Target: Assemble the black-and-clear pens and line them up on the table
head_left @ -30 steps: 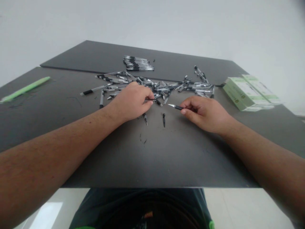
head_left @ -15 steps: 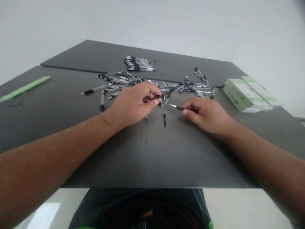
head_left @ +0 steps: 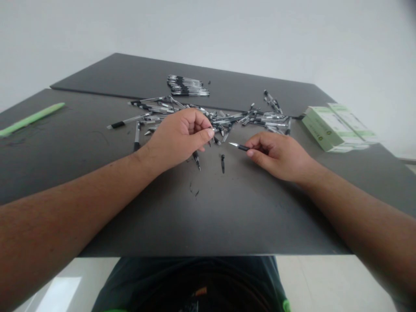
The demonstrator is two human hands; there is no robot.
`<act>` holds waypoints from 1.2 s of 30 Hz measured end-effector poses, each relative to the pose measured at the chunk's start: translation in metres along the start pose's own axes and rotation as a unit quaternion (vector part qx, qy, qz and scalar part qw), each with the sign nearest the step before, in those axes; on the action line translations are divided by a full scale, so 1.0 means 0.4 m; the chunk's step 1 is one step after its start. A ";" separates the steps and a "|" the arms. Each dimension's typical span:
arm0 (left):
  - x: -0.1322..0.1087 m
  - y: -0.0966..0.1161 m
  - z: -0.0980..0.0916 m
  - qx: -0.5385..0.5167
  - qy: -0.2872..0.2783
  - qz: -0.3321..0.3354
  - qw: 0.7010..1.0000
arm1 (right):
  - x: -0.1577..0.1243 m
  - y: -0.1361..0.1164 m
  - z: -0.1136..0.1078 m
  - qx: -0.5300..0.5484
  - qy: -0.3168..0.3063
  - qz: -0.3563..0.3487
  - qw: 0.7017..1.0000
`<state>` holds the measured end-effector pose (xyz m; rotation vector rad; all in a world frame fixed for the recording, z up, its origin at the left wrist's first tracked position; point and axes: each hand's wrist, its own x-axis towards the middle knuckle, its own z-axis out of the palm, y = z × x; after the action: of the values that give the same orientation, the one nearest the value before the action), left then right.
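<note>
My right hand [head_left: 276, 155] is closed around a pen [head_left: 238, 146]; its silver tip and black grip stick out toward the left, uncapped. Opposite it, my left hand [head_left: 182, 138] has thumb and index finger pinched on a small black pen cap [head_left: 209, 142], mostly hidden by the fingers. A gap separates the cap from the pen tip. On the table between and just below the hands lies another black cap [head_left: 222, 164]. Under the left hand, a pen [head_left: 196, 161] points its tip toward me, its rear covered by the hand.
Behind the hands spreads a loose pile of clear and black pens [head_left: 227, 119]. Farther back lies a neat row of pens [head_left: 188, 86]. Green-and-white boxes [head_left: 334, 130] stand at the right, a long green stick [head_left: 32, 119] at the left. Dark scraps [head_left: 194, 190] lie in front.
My left hand has turned slightly, and the cap in its fingertips now points downward. The right hand keeps its hold on the pen. The whole view has shifted slightly.
</note>
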<state>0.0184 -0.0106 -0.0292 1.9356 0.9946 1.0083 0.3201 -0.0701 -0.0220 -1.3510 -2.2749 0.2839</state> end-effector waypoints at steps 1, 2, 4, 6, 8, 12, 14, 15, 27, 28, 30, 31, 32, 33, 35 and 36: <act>-0.002 0.002 0.003 -0.024 -0.004 -0.018 1.000 | -0.001 -0.001 -0.001 0.000 0.000 -0.004 1.000; -0.004 0.005 0.007 -0.046 -0.004 -0.031 0.998 | -0.001 -0.002 -0.002 -0.001 0.000 -0.009 1.000; -0.008 0.009 0.015 -0.083 -0.003 -0.047 0.995 | -0.002 -0.005 -0.004 -0.004 0.003 -0.015 1.000; -0.011 0.010 0.021 -0.110 0.000 -0.060 0.992 | -0.002 -0.008 -0.005 -0.004 0.007 -0.017 1.000; -0.012 0.011 0.024 -0.124 -0.001 -0.069 0.990 | -0.002 -0.010 -0.004 -0.002 0.011 -0.015 1.000; -0.012 0.011 0.024 -0.126 -0.012 -0.073 0.989 | -0.002 -0.010 0.000 0.006 0.010 -0.010 1.000; -0.013 0.013 0.024 -0.124 -0.019 -0.073 0.989 | -0.001 -0.010 0.001 0.009 0.008 -0.013 1.000; -0.013 0.014 0.024 -0.124 -0.024 -0.073 0.989 | 0.000 -0.011 0.001 0.010 0.007 -0.015 1.000; -0.021 0.025 0.024 -0.076 -0.085 -0.065 0.991 | 0.002 -0.022 0.002 0.001 -0.015 -0.036 0.999; -0.021 0.024 0.024 -0.068 -0.085 -0.061 0.992 | 0.002 -0.022 0.001 -0.002 -0.016 -0.039 0.999; -0.022 0.022 0.024 -0.060 -0.086 -0.052 0.993 | 0.002 -0.020 0.000 -0.010 -0.018 -0.049 0.999; -0.022 0.021 0.024 -0.059 -0.087 -0.048 0.993 | 0.002 -0.019 0.000 -0.013 -0.018 -0.055 0.998; -0.023 0.021 0.023 -0.058 -0.088 -0.044 0.993 | 0.002 -0.017 -0.001 -0.015 -0.018 -0.059 0.998; -0.023 0.021 0.023 -0.056 -0.088 -0.041 0.994 | 0.001 -0.015 -0.001 -0.016 -0.017 -0.062 0.998; -0.023 0.021 0.021 -0.043 -0.090 -0.041 0.994 | 0.001 -0.013 -0.004 -0.017 -0.014 -0.065 0.998; -0.023 0.022 0.020 -0.034 -0.089 -0.041 0.995 | 0.000 -0.012 -0.005 -0.018 -0.013 -0.066 0.998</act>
<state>0.0242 -0.0242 -0.0281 1.8768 0.9195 0.7984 0.3173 -0.0726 -0.0183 -1.2146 -2.3881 0.2183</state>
